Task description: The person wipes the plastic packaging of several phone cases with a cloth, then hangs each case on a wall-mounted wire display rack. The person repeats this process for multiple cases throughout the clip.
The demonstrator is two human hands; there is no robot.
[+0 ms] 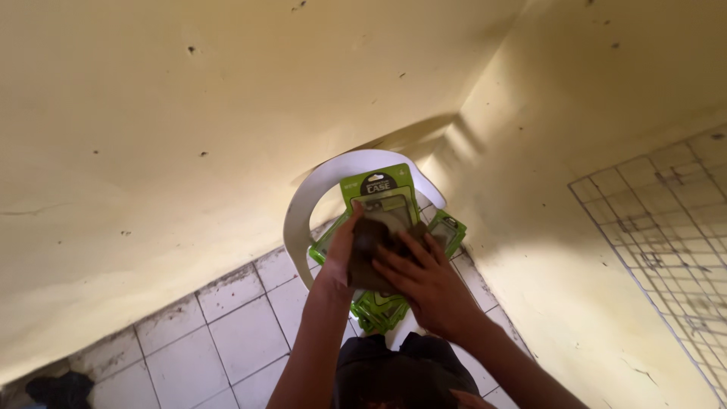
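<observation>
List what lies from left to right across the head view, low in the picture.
Dark object on the floor → tiled floor → left hand on the green package → right hand → wire grid against the yellow wall.

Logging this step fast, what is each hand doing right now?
Left hand: closed on the edge of the green plastic blister pack with a dark case.
Right hand: open, fingers spread flat on that pack.

Green packages [381, 198], dark brown cloth [371, 261], white chair [318, 189], yellow walls [189, 151], white floor tiles [235, 333].
</observation>
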